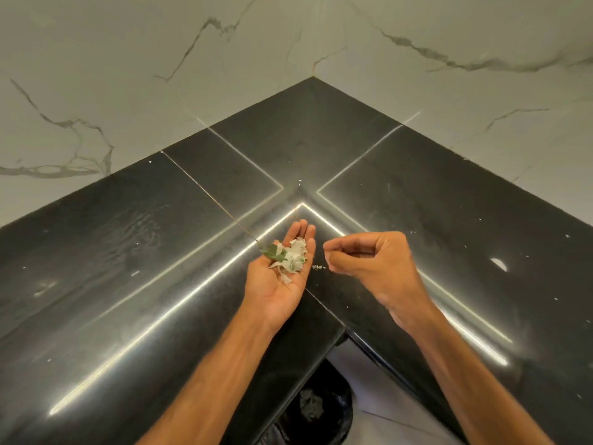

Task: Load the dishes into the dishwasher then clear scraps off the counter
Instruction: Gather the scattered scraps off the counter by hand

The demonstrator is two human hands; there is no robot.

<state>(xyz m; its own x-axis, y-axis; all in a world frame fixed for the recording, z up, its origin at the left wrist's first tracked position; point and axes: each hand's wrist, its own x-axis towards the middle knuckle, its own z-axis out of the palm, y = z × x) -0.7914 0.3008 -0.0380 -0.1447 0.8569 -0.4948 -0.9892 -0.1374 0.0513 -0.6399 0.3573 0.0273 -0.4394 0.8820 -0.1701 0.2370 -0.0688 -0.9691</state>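
My left hand (pixel 282 284) lies palm up over the inner corner of the black L-shaped counter (pixel 160 252), cupping a small pile of white onion-like scraps and a green leaf (pixel 288 256). My right hand (pixel 369 261) hovers just to the right of it, fingers curled with thumb and fingertips pinched together; whether a crumb is between them is too small to tell. A tiny scrap (pixel 317 267) shows between the two hands. Small white specks are scattered over the counter on both sides.
Marble-patterned walls (pixel 128 75) meet behind the counter corner. Below the counter's inner edge stands a black bin (pixel 314 409) with some scraps inside, on a pale floor.
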